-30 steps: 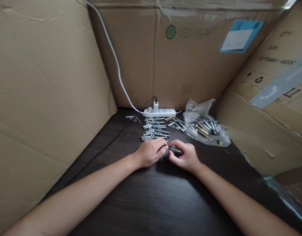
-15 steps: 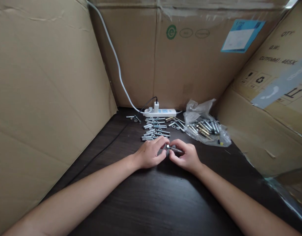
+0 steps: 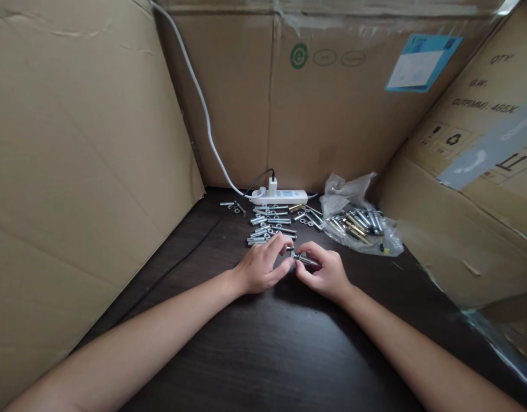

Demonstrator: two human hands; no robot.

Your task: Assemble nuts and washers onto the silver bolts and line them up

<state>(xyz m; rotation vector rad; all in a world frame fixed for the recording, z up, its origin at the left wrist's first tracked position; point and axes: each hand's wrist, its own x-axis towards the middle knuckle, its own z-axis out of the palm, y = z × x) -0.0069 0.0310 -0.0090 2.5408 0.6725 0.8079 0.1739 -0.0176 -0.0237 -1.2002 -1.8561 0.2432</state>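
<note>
My right hand (image 3: 325,273) is closed round a short metal bolt (image 3: 306,261) that lies across its fingers and points left. My left hand (image 3: 263,266) meets it at the bolt's left end, thumb and fingertips pinched on a small part there, too small to name. Both hands rest low over the dark wooden table (image 3: 254,349). Just beyond my left hand lies a heap of loose silver bolts and washers (image 3: 269,224).
A clear plastic bag of bolts (image 3: 360,220) lies to the right of the heap. A white power strip (image 3: 280,196) with a plugged charger sits at the back, its white cable (image 3: 198,91) climbing the wall. Cardboard boxes (image 3: 74,171) wall in the table on three sides.
My left fingers have shifted slightly on the bolt's end, turning a little. My right hand and the bolt stay in the same place.
</note>
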